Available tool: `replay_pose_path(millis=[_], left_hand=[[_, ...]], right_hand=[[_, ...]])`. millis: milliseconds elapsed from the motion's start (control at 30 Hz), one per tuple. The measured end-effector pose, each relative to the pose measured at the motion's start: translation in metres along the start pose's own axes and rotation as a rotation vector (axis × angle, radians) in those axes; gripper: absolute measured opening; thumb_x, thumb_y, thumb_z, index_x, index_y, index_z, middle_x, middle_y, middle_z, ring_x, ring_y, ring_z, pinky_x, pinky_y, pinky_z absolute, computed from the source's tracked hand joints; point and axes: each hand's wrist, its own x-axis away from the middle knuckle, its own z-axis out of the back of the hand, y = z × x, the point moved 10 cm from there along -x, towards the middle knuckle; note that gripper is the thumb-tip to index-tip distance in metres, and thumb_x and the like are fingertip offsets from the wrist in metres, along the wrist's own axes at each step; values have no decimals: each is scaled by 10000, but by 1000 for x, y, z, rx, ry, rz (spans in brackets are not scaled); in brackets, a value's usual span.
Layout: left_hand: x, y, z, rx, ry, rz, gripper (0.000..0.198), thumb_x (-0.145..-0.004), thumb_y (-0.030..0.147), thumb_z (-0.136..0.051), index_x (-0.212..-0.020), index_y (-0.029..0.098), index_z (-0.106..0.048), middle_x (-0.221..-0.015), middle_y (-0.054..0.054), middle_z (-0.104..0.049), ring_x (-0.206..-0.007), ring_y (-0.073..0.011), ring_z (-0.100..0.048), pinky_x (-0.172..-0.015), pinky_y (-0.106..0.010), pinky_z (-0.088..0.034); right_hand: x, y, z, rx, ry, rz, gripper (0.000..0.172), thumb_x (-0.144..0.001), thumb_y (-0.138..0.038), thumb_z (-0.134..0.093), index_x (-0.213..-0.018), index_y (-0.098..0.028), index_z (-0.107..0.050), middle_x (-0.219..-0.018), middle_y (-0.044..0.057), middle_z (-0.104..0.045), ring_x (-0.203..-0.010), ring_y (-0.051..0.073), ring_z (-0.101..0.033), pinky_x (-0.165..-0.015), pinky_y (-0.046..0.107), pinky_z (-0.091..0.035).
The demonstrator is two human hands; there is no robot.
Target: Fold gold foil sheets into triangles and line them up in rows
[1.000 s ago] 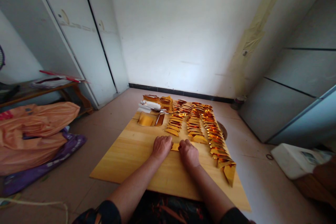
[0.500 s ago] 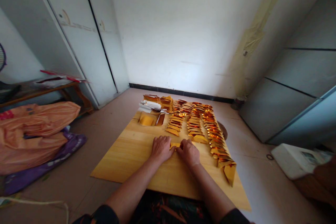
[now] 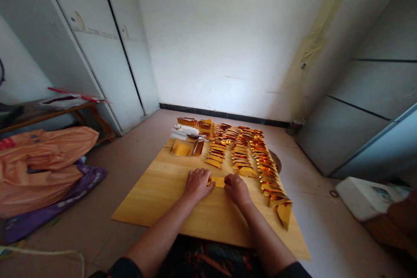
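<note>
Between my two hands a small strip of gold foil paper (image 3: 219, 182) lies low over the wooden board (image 3: 156, 191). My left hand (image 3: 197, 183) has its fingers closed on the strip's left end. At the right end, the curled fingers of my right hand (image 3: 237, 188) pinch it. Both fingertips are partly hidden behind the knuckles. Just beyond my hands, folded gold foil pieces (image 3: 241, 150) stand in several overlapping rows. Flat gold foil sheets (image 3: 182, 147) lie at the board's far left, beside a white wrapper (image 3: 185, 130).
An orange bag (image 3: 42, 160) and a purple bag (image 3: 58, 202) lie on the floor at left, near a wooden bench (image 3: 94, 115). A white box (image 3: 358, 197) stands at right. A grey cabinet (image 3: 97, 39) and the wall border the far side.
My hands have moved slightly apart, so more of the gold foil paper shows between them. The folded rows stay as they were.
</note>
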Motion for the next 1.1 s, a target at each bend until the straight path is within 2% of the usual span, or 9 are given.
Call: replay_pose_path(millis=[233, 433, 533, 600, 733, 933, 1100], left_hand=[[5, -3, -1, 20, 3, -97, 87, -841, 264, -520, -898, 203, -546, -943, -46, -619, -946, -224, -531, -793, -356, -334], [10, -4, 2, 65, 30, -117, 181, -811, 123, -458, -925, 217, -563, -970, -40, -608, -947, -211, -519, -804, -351, -335], [12, -3, 4, 75, 64, -120, 217, -815, 183, -488, -1017, 220, -556, -999, -48, -608, -974, -226, -513, -828, -369, -340], [12, -3, 4, 80, 76, -125, 285, -815, 240, -520, -1099, 222, -535, -1022, -55, -608, -990, -239, -511, -840, -381, -346], [13, -2, 3, 94, 83, -142, 352, -801, 260, -553, -1150, 226, -521, -1052, -59, -605, -1005, -241, -511, -859, -385, -355], [13, -3, 5, 106, 83, -137, 317, -792, 247, -559, -1108, 226, -553, -1039, -63, -603, -998, -236, -515, -859, -373, -366], [14, -2, 5, 108, 80, -139, 308, -797, 256, -558, -1103, 221, -562, -1035, -64, -601, -994, -241, -515, -851, -379, -368]], right_hand=[[-5, 8, -2, -87, -1, -1, 281, -666, 21, -463, -763, -169, -646, -773, 32, -645, -725, 134, -586, -634, 191, -379], [-4, 13, 4, -59, 144, 10, 416, -648, -17, -503, -1025, -156, -612, -963, 70, -610, -792, 148, -592, -713, 211, -423], [-3, 11, 1, -51, 134, 47, 262, -679, -34, -489, -857, -175, -619, -900, 55, -589, -764, 145, -584, -698, 210, -425], [-2, 11, 0, -59, 140, 61, 228, -688, -31, -480, -808, -181, -602, -870, 46, -579, -751, 142, -581, -685, 206, -425], [-1, 12, 2, -85, 199, 76, 367, -668, -10, -484, -979, -178, -583, -938, 49, -582, -771, 139, -589, -695, 202, -433], [0, 10, 1, -61, 186, 79, 262, -661, -10, -467, -820, -187, -578, -891, 39, -566, -752, 142, -580, -684, 215, -431], [0, 10, 3, -63, 179, 59, 354, -665, -7, -475, -953, -191, -566, -957, 48, -576, -768, 144, -584, -684, 214, -424]])
